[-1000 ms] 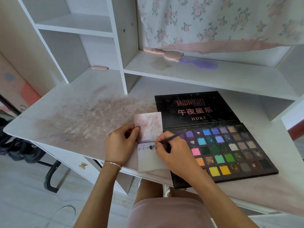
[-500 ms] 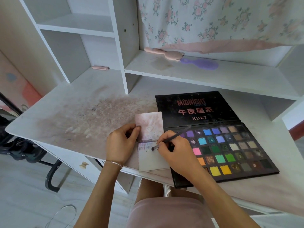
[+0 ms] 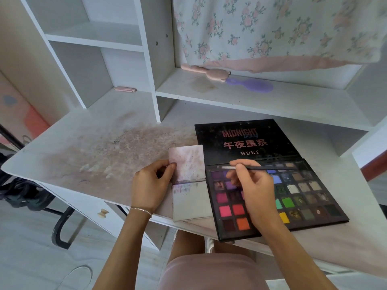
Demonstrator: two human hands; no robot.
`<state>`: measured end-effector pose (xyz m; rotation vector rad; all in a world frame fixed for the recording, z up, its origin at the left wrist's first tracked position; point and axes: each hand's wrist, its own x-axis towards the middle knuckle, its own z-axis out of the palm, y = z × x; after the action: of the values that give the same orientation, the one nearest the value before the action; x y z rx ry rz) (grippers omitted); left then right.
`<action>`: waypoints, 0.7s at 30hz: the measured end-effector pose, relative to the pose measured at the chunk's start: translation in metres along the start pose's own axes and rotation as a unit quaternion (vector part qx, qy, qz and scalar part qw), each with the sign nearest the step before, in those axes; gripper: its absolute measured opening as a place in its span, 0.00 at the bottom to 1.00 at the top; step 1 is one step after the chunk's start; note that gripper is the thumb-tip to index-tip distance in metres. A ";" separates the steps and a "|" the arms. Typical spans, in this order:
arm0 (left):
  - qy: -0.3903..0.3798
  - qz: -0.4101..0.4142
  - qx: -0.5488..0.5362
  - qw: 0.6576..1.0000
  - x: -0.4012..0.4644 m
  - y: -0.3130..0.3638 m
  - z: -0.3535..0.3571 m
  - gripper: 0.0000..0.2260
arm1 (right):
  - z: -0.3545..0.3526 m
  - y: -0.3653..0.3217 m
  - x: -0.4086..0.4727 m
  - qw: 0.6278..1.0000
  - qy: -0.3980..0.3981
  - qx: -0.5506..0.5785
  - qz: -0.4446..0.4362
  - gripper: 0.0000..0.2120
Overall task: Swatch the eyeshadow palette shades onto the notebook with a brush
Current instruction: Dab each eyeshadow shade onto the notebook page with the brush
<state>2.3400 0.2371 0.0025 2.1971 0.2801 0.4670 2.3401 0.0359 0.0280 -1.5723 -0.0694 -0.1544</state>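
Note:
A small open notebook (image 3: 191, 203) lies at the desk's front edge, with purple smears along the top of its lower page. My left hand (image 3: 149, 185) pinches the left edge of the notebook's upper page. To the right lies the open black eyeshadow palette (image 3: 297, 191) with several coloured pans. My right hand (image 3: 254, 191) hovers over the palette's left-middle pans and grips a thin black brush (image 3: 263, 168). The brush lies nearly level across the palette's top row, its pale end pointing left.
The white desk (image 3: 94, 147) carries a wide pinkish powder stain left of the notebook. A pink brush (image 3: 206, 70) and a purple hairbrush (image 3: 254, 85) lie on the shelf above. A flowered cloth (image 3: 272, 28) hangs at the back. A chair frame (image 3: 60, 225) stands below left.
My right hand has lifted the brush off the notebook page and moved right, over the palette. The brush has swung to nearly level. My left hand stays on the notebook.

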 end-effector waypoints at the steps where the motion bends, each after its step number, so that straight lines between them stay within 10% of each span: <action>1: 0.000 0.002 0.000 1.000 0.000 0.000 0.000 0.05 | -0.006 -0.001 0.001 1.000 0.008 -0.011 -0.004 0.10; 21: 0.011 0.013 0.007 1.000 0.000 -0.001 0.001 0.03 | -0.120 0.011 0.014 0.962 0.174 -0.209 -0.018 0.10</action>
<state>2.3407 0.2371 0.0016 2.2130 0.2669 0.5043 2.3490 -0.0849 0.0196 -1.9414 0.2248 -0.4991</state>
